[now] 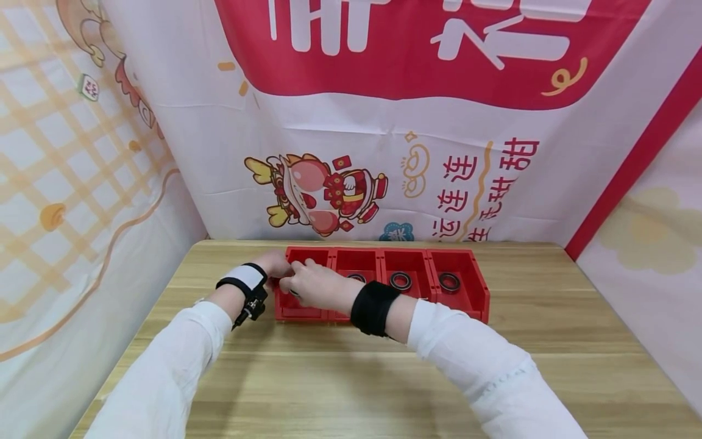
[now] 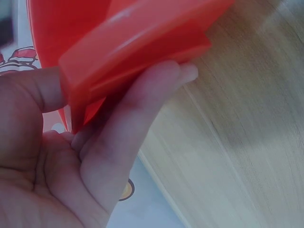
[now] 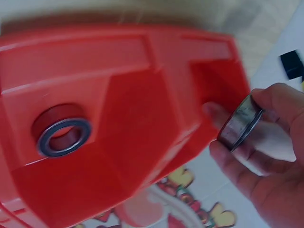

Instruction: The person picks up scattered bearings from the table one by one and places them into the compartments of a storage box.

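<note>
My right hand [image 3: 280,137] pinches a metal ball bearing [image 3: 241,122] between thumb and fingers, at the leftmost red bin [image 3: 216,80]. In the head view the right hand [image 1: 320,285] reaches over that bin from the right and hides part of it. My left hand [image 2: 109,137] grips the wall of a red bin [image 2: 137,42], thumb on one side and fingers on the other. It is at the left end of the bin row in the head view. Another ball bearing [image 3: 45,141] lies in the neighbouring bin.
Several red bins stand joined in a row on the wooden table [image 1: 329,378], near the back wall cloth [image 1: 219,152]. Bearings lie in the two right-hand bins, one bearing [image 1: 393,283] and another bearing [image 1: 442,284]. A side cloth [image 1: 82,183] hangs along the left.
</note>
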Motion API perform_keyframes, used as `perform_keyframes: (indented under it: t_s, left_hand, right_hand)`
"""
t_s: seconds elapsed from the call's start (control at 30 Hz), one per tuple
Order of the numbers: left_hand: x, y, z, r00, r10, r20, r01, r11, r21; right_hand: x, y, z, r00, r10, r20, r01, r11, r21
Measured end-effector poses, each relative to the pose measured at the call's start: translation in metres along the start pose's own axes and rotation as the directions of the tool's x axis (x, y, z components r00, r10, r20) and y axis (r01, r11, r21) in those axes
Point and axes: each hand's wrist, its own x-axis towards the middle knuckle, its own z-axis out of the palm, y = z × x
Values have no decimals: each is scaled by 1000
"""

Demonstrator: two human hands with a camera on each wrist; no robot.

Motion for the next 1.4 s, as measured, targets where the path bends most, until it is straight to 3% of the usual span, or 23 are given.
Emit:
perform_keyframes:
  t_s: [0.23,0.47,0.63,0.77,0.97,1.23,1.4]
  left_hand:
    - [-2,3,1,1000,-2,-6,1,999,-36]
    - [-7,8,2,1000,-16,-15,16,1000,-17]
    - [-9,10,4,1000,-16,-23,16,999,-28]
    - [-8,11,4,1000,-13,-28,11,998,-63]
    - [-7,11,4,999,-15,-39,14,1000,-27]
    - [-8,10,5,999,-18,-41,16,999,-44]
    - [-9,7,6,999,-24,-33,22,998,-66]
  right_hand:
    - [7,10,19,999,1,44,3,996,-90]
    - [15,10,40,996,49,78,-29,971,-236]
    - [21,8,52,992,85,96,-55,957,-285]
    - [26,7,56,990,110,85,-81,954,-289]
    - [29,6,58,985,131,111,-93,951,-296]
    - [29,4,61,977,180,114,-156,968,-196]
    - [26,9,53,985,154,74,-146,983,-107]
